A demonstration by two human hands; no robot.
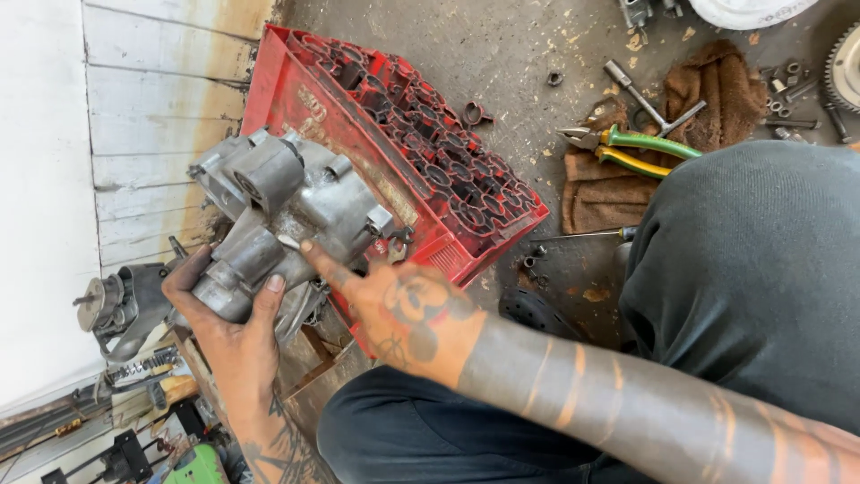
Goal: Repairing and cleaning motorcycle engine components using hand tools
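Grey metal engine casing held over a red plastic crate.
Left hand grip closed around the casing's lower end; right hand forefinger extended, touching the casing.

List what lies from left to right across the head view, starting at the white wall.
White wall → small metal part → left hand → grey engine casing → right hand → red crate → green-handled pliers → brown rag → toothed gear.
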